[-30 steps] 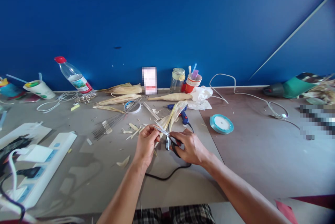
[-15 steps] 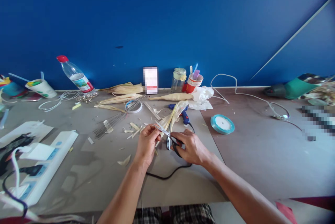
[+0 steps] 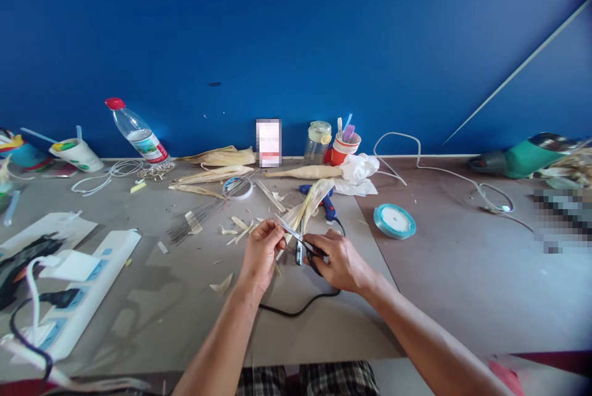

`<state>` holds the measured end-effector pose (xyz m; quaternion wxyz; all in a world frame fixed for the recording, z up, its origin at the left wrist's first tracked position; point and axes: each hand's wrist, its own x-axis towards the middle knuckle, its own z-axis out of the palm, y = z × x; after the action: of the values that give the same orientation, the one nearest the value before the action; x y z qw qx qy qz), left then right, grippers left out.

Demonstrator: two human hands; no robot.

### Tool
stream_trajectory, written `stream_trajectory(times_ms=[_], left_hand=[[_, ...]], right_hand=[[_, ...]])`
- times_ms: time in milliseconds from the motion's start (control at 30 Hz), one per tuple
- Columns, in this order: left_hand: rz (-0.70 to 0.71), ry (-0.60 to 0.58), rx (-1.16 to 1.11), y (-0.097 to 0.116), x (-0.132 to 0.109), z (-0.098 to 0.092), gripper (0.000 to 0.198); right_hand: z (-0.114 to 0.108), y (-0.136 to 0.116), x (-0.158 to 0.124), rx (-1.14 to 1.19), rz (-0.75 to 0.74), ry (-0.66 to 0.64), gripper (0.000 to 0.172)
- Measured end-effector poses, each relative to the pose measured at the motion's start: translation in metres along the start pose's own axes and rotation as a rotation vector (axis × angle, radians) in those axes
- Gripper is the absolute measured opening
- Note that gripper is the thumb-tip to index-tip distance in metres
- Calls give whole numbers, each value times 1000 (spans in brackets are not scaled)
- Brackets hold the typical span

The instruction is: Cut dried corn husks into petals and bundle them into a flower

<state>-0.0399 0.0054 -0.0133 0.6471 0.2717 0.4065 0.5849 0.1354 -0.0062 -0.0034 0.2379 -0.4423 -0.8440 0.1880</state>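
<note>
My left hand [image 3: 259, 254] pinches the lower end of a pale dried corn husk strip [image 3: 309, 202] that rises up and to the right. Black-handled scissors [image 3: 300, 240] sit in my right hand [image 3: 337, 259], fingers wrapped through the handles. The blades are parted across the husk just right of my left fingers. Both hands hover over the grey table [image 3: 185, 297] near its middle.
Husk scraps [image 3: 221, 285] and more husks [image 3: 217, 174] litter the table. A blue glue gun [image 3: 324, 202] with a black cord [image 3: 296, 309], a teal ribbon spool [image 3: 394, 221], wires [image 3: 198, 218], a power strip [image 3: 78, 288], a bottle [image 3: 136, 134], cups [image 3: 345, 143] and a green heat gun [image 3: 518, 158] lie around.
Both hands and the scissors hold nearly the same place; the view has shifted slightly, and the blades sit a little further along the husk.
</note>
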Motion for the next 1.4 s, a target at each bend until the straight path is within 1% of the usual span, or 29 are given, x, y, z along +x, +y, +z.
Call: stream_trajectory(times_ms=[167,533,633,733,800,833,1033,1200,1400], left_hand=[[-6,-1,-9,1,0,0,20],[-20,-4,28,7,-2,1,20],[-12,-46,62,9,-3,0,17],[-1,-81,91,10,-4,1,15],[-3,-82,111,11,-4,1,15],[-7,-75,121,11,-4,2,15],[-12,-39,147,7,-2,0,16],[-30,-37,134,6,-2,0,18],[-54,-18,127,8,-3,3,21]], right_hand=[[2,2,-1,4,-5,5,28],[-1,2,-1,31,-1,5,26],[0,4,-1,71,36,9,25],[-1,6,0,177,140,2,24],[-2,6,1,239,198,-20,24],[-3,6,1,248,203,-30,24],[-6,2,2,130,83,-25,21],[-3,1,2,60,55,-27,24],[-4,-1,1,34,43,-37,27]])
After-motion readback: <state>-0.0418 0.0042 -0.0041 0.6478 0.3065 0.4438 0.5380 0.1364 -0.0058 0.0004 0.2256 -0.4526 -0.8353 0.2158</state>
